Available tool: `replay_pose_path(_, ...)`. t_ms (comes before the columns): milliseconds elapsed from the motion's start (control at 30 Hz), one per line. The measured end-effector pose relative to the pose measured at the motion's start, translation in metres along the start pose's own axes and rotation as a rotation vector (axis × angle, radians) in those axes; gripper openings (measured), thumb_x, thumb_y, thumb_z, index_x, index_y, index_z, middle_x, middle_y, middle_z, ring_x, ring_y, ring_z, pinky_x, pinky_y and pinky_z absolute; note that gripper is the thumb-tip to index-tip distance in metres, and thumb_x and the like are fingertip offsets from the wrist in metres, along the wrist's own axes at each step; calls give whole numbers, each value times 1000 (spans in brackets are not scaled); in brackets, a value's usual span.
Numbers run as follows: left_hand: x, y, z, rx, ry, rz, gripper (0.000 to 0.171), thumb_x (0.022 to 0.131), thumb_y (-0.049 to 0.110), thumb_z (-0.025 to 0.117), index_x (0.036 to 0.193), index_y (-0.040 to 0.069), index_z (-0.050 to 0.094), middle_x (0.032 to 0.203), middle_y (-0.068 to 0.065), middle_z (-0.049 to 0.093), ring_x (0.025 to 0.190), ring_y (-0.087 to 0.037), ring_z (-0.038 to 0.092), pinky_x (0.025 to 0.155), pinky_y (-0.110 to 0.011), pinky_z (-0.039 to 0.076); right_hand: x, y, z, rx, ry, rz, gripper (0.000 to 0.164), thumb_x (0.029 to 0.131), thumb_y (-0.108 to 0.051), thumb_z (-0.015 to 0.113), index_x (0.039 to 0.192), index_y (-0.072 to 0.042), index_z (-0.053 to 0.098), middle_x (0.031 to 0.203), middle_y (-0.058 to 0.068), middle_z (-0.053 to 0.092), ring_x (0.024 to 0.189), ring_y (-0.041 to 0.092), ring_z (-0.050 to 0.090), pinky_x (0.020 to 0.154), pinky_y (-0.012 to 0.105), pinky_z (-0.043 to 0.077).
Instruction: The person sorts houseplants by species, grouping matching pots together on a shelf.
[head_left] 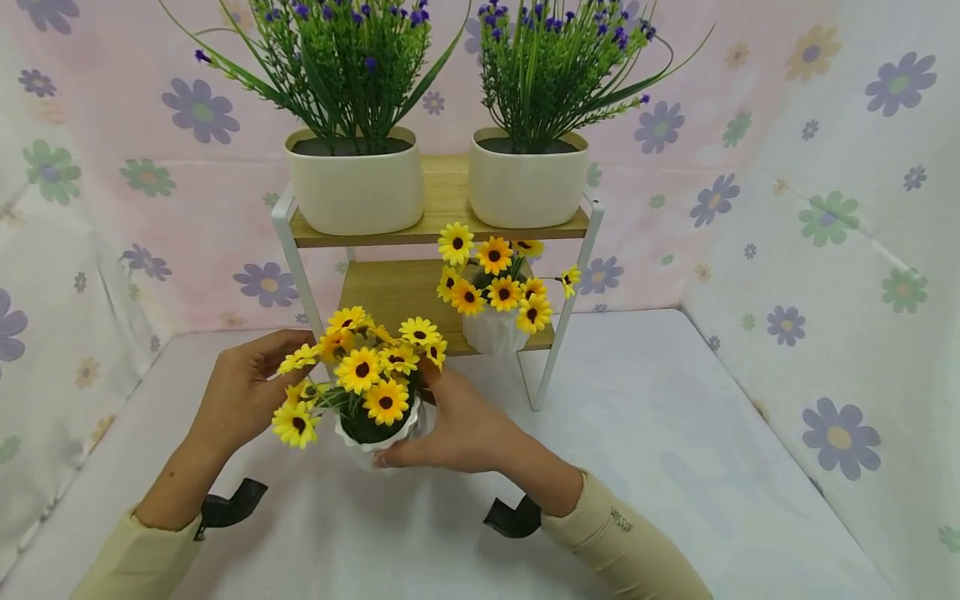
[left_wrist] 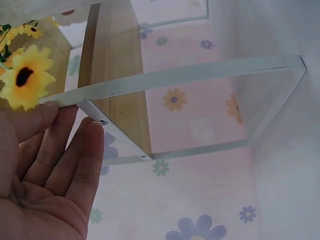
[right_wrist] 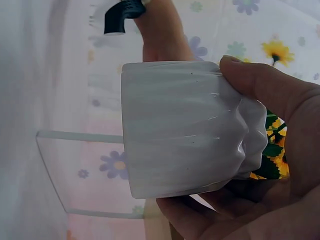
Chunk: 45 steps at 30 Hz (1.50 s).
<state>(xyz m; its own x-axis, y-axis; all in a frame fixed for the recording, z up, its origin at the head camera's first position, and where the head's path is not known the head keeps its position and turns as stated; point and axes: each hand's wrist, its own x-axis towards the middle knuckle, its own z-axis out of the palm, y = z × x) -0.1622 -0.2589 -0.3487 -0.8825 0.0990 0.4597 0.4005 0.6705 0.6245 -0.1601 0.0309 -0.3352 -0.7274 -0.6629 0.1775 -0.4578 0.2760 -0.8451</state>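
Observation:
My right hand grips a white fluted flowerpot of yellow artificial sunflowers by its upper side, the thumb on one side and the fingers on the other. This pot is in front of the lower left part of a two-tier plant shelf. My left hand is at the shelf's left side. In the left wrist view, its thumb and fingertips pinch the white metal frame beside the lower wooden board. The flowers partly cover those fingertips in the head view.
A second white pot with yellow sunflowers stands on the lower board's right side. Two cream planters with purple-flowered greenery occupy the top board. A white cloth covers the table, and flower-print fabric encloses the back and sides.

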Motion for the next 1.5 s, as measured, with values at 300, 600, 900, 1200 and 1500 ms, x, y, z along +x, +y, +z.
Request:
replay_pose_path(300,0,-1,0,16,8,-38,30,100,3,72,129,-8,70,119,-29,74,110,-52,71,80,0,46,1,-2,-13,65,85,-94,99,75,-20,98,157,-20,42,155,-7,53,140,8,53,114,30,46)
replay_pose_path(600,0,-2,0,17,26,-34,30,101,8,73,127,-6,72,117,-23,76,106,-42,74,86,1,41,9,-7,-17,83,180,-21,89,77,-27,97,152,-20,50,148,-10,58,139,7,54,117,35,45)
replay_pose_path(900,2,-2,2,-1,29,-8,24,101,13,75,121,0,76,112,-17,79,106,-27,76,86,-1,45,24,-10,-17,117,244,-54,87,79,-26,96,152,-24,48,146,-13,58,138,7,54,115,35,47)
replay_pose_path(1200,2,-2,3,-29,29,41,20,99,5,74,120,3,77,108,-16,79,99,17,62,88,-1,46,37,-11,-20,146,334,-74,92,81,-25,95,156,-29,42,152,-16,49,143,4,46,121,34,40)
replay_pose_path(1500,2,-2,2,-20,32,41,21,100,6,74,120,4,77,109,-16,79,99,19,61,88,-1,45,54,-4,-13,152,397,-133,99,81,-19,96,160,-29,36,157,-15,44,148,3,39,125,36,34)
